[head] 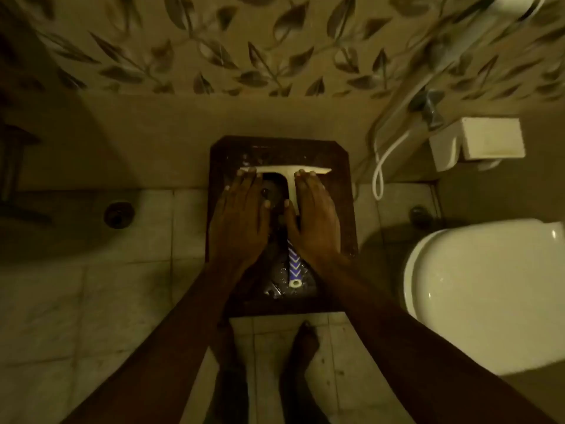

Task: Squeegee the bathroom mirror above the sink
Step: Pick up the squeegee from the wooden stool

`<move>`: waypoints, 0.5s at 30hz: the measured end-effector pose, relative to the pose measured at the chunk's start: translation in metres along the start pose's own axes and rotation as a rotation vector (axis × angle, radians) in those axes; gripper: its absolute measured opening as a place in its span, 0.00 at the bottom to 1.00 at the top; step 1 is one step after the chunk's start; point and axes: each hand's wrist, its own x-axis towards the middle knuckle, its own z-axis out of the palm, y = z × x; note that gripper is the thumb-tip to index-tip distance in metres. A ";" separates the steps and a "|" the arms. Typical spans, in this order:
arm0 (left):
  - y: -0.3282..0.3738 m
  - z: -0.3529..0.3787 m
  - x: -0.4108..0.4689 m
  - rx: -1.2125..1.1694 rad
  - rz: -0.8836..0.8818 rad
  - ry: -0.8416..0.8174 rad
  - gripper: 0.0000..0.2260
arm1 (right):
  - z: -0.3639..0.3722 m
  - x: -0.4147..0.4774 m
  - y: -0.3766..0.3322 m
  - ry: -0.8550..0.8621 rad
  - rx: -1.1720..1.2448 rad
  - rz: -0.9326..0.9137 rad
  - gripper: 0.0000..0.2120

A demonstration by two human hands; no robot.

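— Where's the squeegee (292, 191)?

— I see it lying flat on the dark-framed mirror (342, 209) on the floor, near the toilet (477, 298) at right. It's white and T-shaped, blade at the far end, with a blue chevron grip.

— And the hands?

— My left hand (241, 215) and right hand (312, 218) lie open, pressing flat, fingertips on the blade.

Dim bathroom seen from above. A white oval toilet with closed lid (486, 298) sits at right. Pale square floor tiles (91, 295) hold a round dark metal drain (118, 214). Leaf-patterned beige wall tiles (214, 44) run behind; a white hose (382, 166) hangs nearby.
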 end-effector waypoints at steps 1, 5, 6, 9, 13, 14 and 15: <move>-0.003 0.006 0.000 -0.008 -0.014 -0.002 0.22 | 0.006 0.001 0.002 0.028 0.024 0.021 0.28; -0.010 0.025 -0.006 -0.024 -0.077 -0.047 0.22 | 0.019 -0.001 0.005 0.130 0.083 0.115 0.20; -0.011 0.028 -0.007 -0.025 -0.077 -0.053 0.21 | 0.021 -0.002 0.004 0.132 0.082 0.156 0.17; -0.013 0.027 -0.007 -0.037 -0.100 -0.041 0.20 | 0.025 -0.003 0.003 0.035 0.176 0.291 0.13; -0.004 0.002 -0.004 -0.116 -0.157 -0.019 0.19 | 0.015 -0.002 -0.017 0.023 0.436 0.448 0.13; -0.002 -0.009 -0.002 -0.120 -0.165 -0.007 0.19 | 0.007 -0.001 -0.025 0.056 0.477 0.465 0.12; 0.000 -0.022 -0.001 -0.119 -0.166 0.004 0.19 | -0.002 0.000 -0.035 0.090 0.508 0.475 0.11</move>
